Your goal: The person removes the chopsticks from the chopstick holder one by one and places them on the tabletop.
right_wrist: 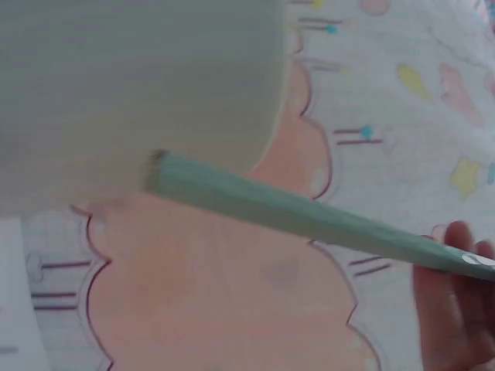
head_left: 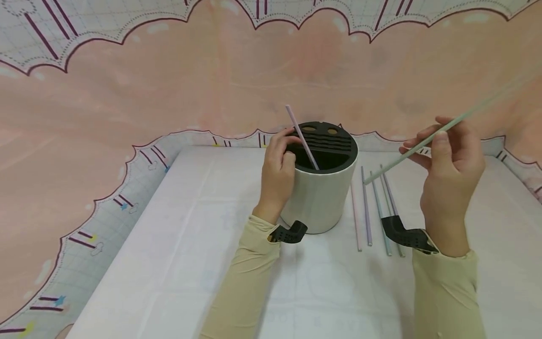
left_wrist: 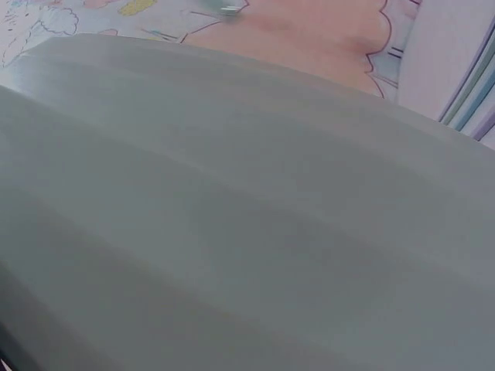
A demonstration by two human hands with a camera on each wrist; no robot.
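On the white table stands a round white pen holder (head_left: pixel 318 202) with a black top that has slots, round holes and one larger opening. My left hand (head_left: pixel 277 176) grips its side and rim; in the left wrist view the holder wall (left_wrist: pixel 247 209) fills most of the picture. One pale pink stick (head_left: pixel 301 134) leans out of the large opening. My right hand (head_left: pixel 450 183) pinches a long, slim, pale green stick (head_left: pixel 406 155) between thumb and fingers, to the right of the holder. Its lower end points down-left, and in the right wrist view this end overlaps the holder wall (right_wrist: pixel 139 93).
Several pastel sticks (head_left: pixel 366 212) lie side by side on the table (head_left: pixel 169 263), between the holder and my right wrist. A black strap mount (head_left: pixel 406 233) partly covers some of them. Behind hangs a peach-coloured cloth (head_left: pixel 254 70) with scalloped printed edges.
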